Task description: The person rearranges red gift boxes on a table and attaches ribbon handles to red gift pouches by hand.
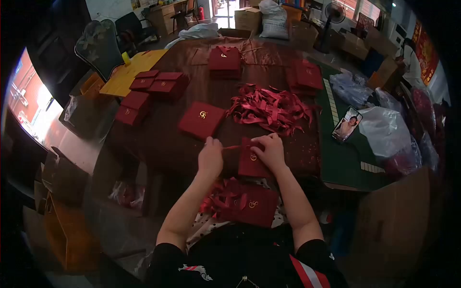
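Observation:
At the table's near edge lies a dark red bag (pixel 250 164) with a gold logo. My right hand (pixel 270 151) is closed at its upper part, fingers pinched on the bag. To the left, my left hand (pixel 210 154) is closed on a red ribbon (pixel 231 148) stretched toward the bag. Another red bag (pixel 261 205) rests on my lap beside a bunch of red ribbons (pixel 225 198). Beyond my hands are a flat red bag (pixel 202 120) with a gold logo and a large heap of red ribbons (pixel 271 109).
Stacked red bags stand at the back (pixel 225 62), back right (pixel 307 77) and left (pixel 133 108). A phone (pixel 347 125) lies on the green mat (pixel 355 158) beside plastic bags (pixel 386 129). Another person (pixel 410 60) is at the far right.

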Available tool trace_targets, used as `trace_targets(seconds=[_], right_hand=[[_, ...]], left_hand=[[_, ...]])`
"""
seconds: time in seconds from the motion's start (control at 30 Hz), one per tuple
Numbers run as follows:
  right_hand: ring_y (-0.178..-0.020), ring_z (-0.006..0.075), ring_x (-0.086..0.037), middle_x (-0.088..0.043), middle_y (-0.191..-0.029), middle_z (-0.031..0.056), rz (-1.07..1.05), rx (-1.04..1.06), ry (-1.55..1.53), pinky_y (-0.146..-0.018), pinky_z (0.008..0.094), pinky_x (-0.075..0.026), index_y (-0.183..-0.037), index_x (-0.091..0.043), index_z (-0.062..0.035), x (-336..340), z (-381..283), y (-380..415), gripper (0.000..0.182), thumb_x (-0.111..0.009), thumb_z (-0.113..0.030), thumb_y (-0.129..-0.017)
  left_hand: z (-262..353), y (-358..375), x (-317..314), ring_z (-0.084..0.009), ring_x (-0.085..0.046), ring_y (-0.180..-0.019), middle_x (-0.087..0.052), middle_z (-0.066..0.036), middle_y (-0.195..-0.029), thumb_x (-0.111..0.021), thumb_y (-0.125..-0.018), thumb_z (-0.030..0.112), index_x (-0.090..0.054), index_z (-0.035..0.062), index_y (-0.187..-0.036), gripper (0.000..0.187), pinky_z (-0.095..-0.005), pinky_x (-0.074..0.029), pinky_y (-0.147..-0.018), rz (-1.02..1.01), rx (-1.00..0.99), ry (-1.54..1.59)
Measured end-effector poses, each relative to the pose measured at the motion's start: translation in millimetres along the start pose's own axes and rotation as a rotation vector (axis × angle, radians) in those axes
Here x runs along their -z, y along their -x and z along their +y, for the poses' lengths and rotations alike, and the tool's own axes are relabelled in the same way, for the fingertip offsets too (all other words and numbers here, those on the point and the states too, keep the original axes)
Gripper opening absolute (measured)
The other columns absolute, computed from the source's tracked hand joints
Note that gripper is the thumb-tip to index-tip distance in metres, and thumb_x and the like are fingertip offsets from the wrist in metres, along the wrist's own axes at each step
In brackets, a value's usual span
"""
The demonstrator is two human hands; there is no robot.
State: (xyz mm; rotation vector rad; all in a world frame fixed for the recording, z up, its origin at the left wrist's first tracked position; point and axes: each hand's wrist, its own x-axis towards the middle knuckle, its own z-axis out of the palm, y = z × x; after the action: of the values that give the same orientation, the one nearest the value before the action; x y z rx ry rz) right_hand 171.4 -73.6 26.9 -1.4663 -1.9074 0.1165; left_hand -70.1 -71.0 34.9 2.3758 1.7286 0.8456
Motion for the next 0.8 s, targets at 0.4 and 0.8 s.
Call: trace_targets(seconds=[0.4, 0.8], right_hand=[[-0.095, 0.0262, -0.062, -0.072, -0.096, 0.0058, 0.224, -0.014, -0.086, -0.086, 0.0379, -0.049, -0.105, -0.073, -0.0096, 39, 13, 4, 0.026, -0.079, -0.016, -0.079], [-0.099, 0.0290, -0.062, -0.064, -0.096, 0.0055, 0.132, -0.431, 0.301, -0.085, 0.0419, -0.051, -0.093, -0.075, -0.0149, 75, 61, 72, 0.018, -0.078, -0.025, -0.079]], left_hand=[[40, 39, -31, -0.0368, -0.052, -0.116, -0.058, -0.013, -0.127, -0.077, -0.081, 0.036, -0.068, 0.0105, -0.116, 0.044, -0.0474, -0.050, -0.093, -0.018, -0.278, 0.128], [43, 33, -23, -0.0362, -0.050, -0.122, -0.056, -0.010, -0.135, -0.074, -0.088, 0.041, -0.069, 0.0117, -0.123, 0.045, -0.0473, -0.051, -0.097, -0.183, -0.209, 0.071]])
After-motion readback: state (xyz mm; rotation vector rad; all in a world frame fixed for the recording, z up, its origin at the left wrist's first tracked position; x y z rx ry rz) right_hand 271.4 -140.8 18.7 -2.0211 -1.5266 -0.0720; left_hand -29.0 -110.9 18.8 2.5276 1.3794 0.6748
